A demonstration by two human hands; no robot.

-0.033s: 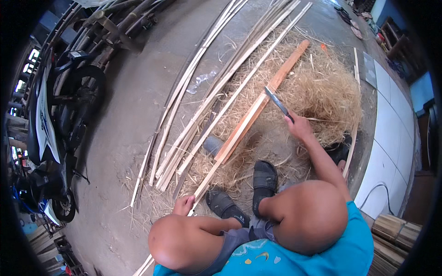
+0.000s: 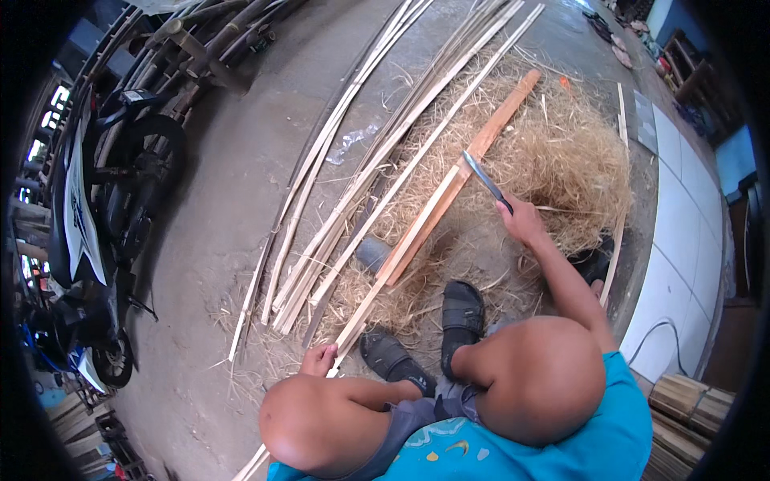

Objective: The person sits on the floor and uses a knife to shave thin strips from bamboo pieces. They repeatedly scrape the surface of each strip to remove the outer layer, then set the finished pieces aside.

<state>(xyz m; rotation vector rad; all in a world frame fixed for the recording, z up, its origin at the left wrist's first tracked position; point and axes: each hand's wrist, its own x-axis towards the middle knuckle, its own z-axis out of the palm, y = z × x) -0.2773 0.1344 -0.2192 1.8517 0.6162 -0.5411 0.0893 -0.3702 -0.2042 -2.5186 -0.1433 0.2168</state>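
A long pale bamboo strip (image 2: 415,232) lies along a reddish-brown wooden board (image 2: 503,110) that slants away from me. My left hand (image 2: 319,358) is closed around the strip's near part, beside my left knee. To the right of the board, my right hand (image 2: 523,221) grips the dark handle of a knife (image 2: 486,179). Its blade points up and left, with the tip over the board near the strip's far end. A grey cylindrical block (image 2: 371,253) sits by the board's near end.
Curly shavings (image 2: 565,160) heap around the board. Several long bamboo strips (image 2: 365,172) lie on the concrete floor to its left. A motorcycle (image 2: 128,192) stands at far left, white tiles (image 2: 678,224) run along the right, and bundled slats (image 2: 691,405) are at lower right. My sandals (image 2: 463,314) are near the board.
The strip's far end lies slightly nearer to me on the board. Both hands keep their grips, almost in the same places.
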